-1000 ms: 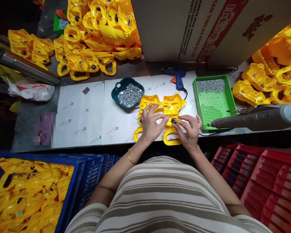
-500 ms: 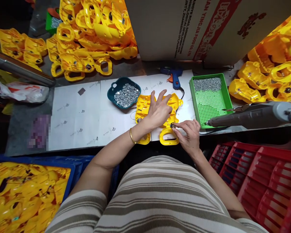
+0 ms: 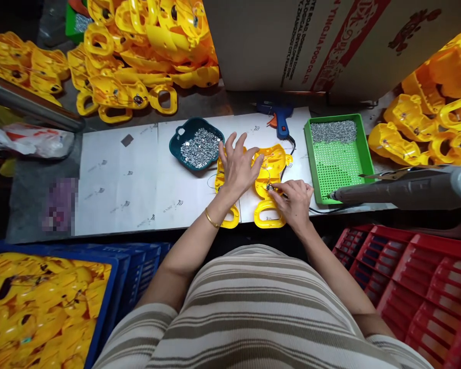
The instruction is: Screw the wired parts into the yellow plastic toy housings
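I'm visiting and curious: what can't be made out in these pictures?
In the head view:
Left yellow shell: partly covered by the left hand.
Round part by the right hand: too small to identify.
Cardboard box: cut off by the top edge.
Purple item: blurred, pixelated.

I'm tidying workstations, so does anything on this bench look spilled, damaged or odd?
No spill stands out: metal pieces sit inside the teal bowl and green tray. One oddity: a dark patch on the white sheet, left of the bowl, bolder than the printed marks. Scrap or hole, I can't tell.
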Demonstrator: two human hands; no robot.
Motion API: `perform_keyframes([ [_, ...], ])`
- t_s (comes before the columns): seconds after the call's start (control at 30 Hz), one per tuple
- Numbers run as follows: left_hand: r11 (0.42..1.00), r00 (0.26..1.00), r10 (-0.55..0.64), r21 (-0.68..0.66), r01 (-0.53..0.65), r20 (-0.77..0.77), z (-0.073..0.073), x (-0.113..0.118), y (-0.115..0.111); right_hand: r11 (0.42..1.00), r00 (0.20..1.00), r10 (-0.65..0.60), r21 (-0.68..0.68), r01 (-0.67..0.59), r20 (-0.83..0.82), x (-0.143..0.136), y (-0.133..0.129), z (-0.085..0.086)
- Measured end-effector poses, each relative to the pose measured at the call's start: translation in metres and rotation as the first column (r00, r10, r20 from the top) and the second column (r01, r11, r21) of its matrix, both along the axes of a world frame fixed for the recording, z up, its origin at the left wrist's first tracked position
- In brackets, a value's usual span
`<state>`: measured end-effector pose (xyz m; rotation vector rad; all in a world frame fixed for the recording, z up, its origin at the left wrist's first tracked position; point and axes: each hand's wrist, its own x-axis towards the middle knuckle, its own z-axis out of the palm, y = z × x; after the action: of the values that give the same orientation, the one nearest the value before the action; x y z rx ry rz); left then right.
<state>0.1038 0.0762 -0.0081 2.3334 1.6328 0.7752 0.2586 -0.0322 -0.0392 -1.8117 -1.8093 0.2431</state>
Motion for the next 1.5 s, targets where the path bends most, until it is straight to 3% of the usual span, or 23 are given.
perform_keyframes([
  [0.13,0.996,0.991,-0.08,0.05,0.075,0.108,0.003,-0.014,-0.035,1.0,1.0,0.004,-0.01,-0.003,0.027,-0.002,0.006,-0.003],
  [0.27,0.979,0.97,-0.187,-0.053,0.197,0.154,-0.007,-0.017,-0.066,0.999,1.0,-0.005,-0.041,0.006,0.027,-0.004,0.01,-0.003],
  [0.37,0.96,0.964,-0.208,-0.155,0.233,0.163,-0.018,-0.012,-0.077,0.998,1.0,-0.013,-0.061,0.014,0.023,-0.004,0.011,-0.004],
  [0.5,0.935,0.959,-0.194,-0.257,0.245,0.209,-0.026,-0.006,-0.078,0.998,0.999,-0.023,-0.065,0.024,0.023,-0.006,0.013,-0.005],
  [0.67,0.921,0.938,-0.153,-0.299,0.25,0.31,-0.027,-0.004,-0.082,0.996,0.999,-0.017,-0.086,0.019,0.028,-0.007,0.016,-0.002],
  [0.87,0.879,0.92,0.016,-0.444,0.174,0.391,-0.026,-0.012,-0.1,0.963,0.979,0.195,-0.179,-0.202,-0.056,-0.003,0.007,0.001],
  [0.97,0.896,0.931,0.023,-0.42,0.142,0.364,-0.025,-0.014,-0.096,0.956,0.965,0.236,-0.151,-0.251,-0.111,-0.003,0.003,-0.003],
  [1.13,0.914,0.954,-0.058,-0.369,0.169,0.293,-0.022,-0.015,-0.077,0.973,0.971,0.207,-0.078,-0.217,-0.118,-0.008,0.0,-0.009],
  [1.3,0.899,0.953,-0.055,-0.401,0.178,0.299,-0.021,-0.015,-0.074,0.989,0.964,0.146,0.029,-0.143,-0.224,-0.012,-0.004,-0.013],
  [1.4,0.903,0.947,-0.049,-0.391,0.177,0.317,-0.022,-0.015,-0.074,0.989,0.955,0.143,0.014,-0.145,-0.259,-0.011,-0.004,-0.013],
  [1.5,0.901,0.952,-0.021,-0.407,0.151,0.306,-0.023,-0.014,-0.072,0.991,0.983,0.117,-0.053,-0.125,-0.144,-0.011,-0.001,-0.011],
])
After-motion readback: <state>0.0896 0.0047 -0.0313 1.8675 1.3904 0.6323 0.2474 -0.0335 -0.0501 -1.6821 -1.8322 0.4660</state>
